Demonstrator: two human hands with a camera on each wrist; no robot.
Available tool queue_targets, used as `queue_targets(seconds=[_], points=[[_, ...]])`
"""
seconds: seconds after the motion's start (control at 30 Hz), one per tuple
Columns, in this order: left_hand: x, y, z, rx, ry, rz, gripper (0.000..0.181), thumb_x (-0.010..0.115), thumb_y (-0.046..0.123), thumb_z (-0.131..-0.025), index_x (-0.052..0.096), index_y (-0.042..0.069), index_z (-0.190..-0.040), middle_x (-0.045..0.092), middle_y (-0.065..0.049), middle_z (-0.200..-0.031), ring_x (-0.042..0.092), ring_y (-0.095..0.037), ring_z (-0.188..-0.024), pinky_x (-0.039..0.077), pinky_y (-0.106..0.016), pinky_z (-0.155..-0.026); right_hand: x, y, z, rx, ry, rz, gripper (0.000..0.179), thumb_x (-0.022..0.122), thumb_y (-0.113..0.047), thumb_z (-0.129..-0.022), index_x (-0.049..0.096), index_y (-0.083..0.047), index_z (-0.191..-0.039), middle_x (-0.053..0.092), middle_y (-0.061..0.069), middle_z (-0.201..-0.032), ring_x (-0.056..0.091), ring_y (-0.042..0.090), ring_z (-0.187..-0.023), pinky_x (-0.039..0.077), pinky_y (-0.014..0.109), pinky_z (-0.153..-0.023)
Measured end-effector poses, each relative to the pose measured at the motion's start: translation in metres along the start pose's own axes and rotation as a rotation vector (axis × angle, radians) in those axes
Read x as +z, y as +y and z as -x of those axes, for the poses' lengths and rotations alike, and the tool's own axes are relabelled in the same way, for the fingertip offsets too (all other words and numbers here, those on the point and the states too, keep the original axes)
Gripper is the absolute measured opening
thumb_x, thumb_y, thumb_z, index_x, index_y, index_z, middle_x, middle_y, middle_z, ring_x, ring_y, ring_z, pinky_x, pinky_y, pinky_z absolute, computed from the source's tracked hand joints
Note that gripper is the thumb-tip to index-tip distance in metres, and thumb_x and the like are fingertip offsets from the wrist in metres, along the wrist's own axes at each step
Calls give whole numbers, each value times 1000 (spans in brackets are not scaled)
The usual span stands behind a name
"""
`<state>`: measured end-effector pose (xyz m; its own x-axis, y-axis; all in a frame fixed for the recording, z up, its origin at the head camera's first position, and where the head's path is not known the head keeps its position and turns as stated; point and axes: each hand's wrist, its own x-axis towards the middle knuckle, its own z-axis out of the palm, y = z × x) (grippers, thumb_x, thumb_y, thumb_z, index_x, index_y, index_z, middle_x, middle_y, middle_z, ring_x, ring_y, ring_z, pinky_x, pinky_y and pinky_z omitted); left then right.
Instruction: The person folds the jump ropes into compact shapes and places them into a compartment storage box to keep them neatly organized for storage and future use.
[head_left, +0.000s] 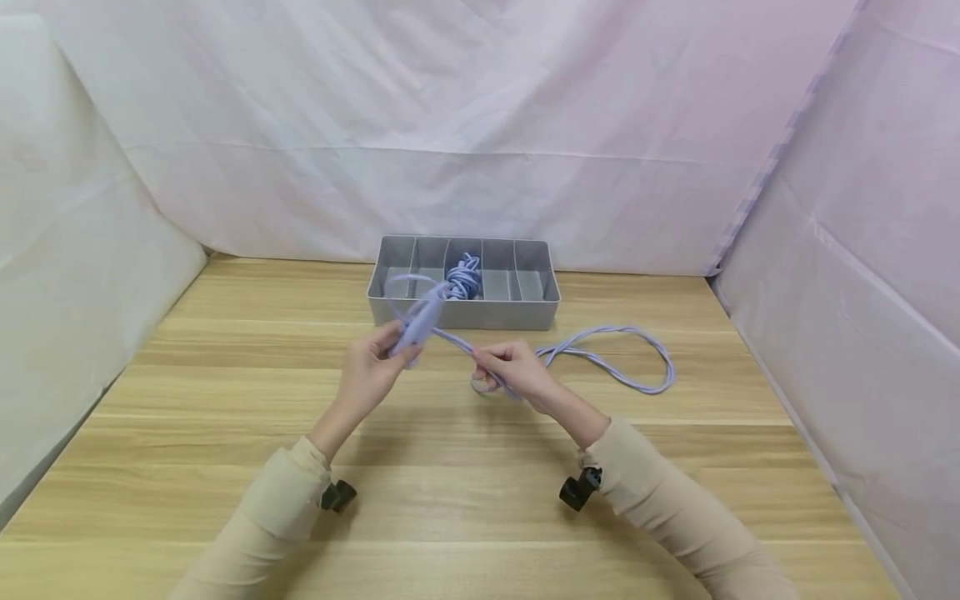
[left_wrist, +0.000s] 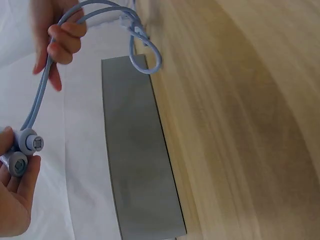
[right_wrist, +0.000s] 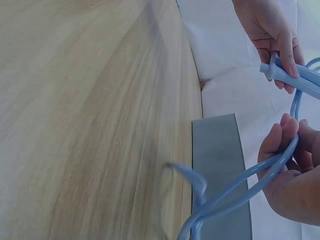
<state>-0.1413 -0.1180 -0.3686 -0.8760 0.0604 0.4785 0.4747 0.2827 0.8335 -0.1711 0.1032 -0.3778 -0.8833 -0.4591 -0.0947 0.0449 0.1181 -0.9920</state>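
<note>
Nearest first: the sleeves, left (head_left: 281, 487) and right (head_left: 660, 492), reach in below the grips, a small black wrist camera (head_left: 339, 497) tucked by the left cuff and another (head_left: 579, 489) by the right. Up to the grips now! The left hand (head_left: 371, 367) has thumb and fingers pinched round two pale blue handles (left_wrist: 34, 143), side by side. Just to its right, the right hand (head_left: 513, 371) clamps the doubled rope (head_left: 453, 339), two strands running through the curled fingers. So the rope is in both hands, handles on the left, with its middle stretch crossing the short gap between the grips. Right of the right hand, a long loop (head_left: 610, 328) trails off, crossing over itself, and looks to lie on the wooden table (head_left: 465, 467).

Here's the danger: that crossing could cinch into a knot if the strands are pulled unevenly. Two smooth handles under one pinch is delicate too; a sharp tug from the right grip could make one roll out. And the loose loop could snag if it drags.

Beyond the grips sits the grey divided tray (head_left: 495, 315), a bundled blue cord (head_left: 463, 279) in its middle compartment. The handles overlap its left part in the head view, so a low swing could knock its rim. Behind everything hangs the pale curtain (head_left: 450, 167).
</note>
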Motion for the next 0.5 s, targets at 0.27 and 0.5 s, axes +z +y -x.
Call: queue_targets(seconds=[0.27, 0.5], points=[[-5, 2, -5, -101, 151, -5, 29, 66, -4, -78, 60, -10, -106, 64, -26, -95, 65, -36, -81, 51, -13, -64, -4, -7, 12, -91, -24, 87, 37, 50, -10, -93, 48, 3, -128, 58, 1, -76, 47, 7, -61, 44, 20, -58], [-7, 1, -5, -118, 231, -47, 27, 66, -4, -78, 60, -9, -104, 64, -27, -92, 66, -30, -77, 50, -10, -59, -13, -12, 20, -126, -65, 160, 35, 51, -13, -92, 52, 5, -123, 65, 10, -87, 51, 10, -69, 46, 19, -62]])
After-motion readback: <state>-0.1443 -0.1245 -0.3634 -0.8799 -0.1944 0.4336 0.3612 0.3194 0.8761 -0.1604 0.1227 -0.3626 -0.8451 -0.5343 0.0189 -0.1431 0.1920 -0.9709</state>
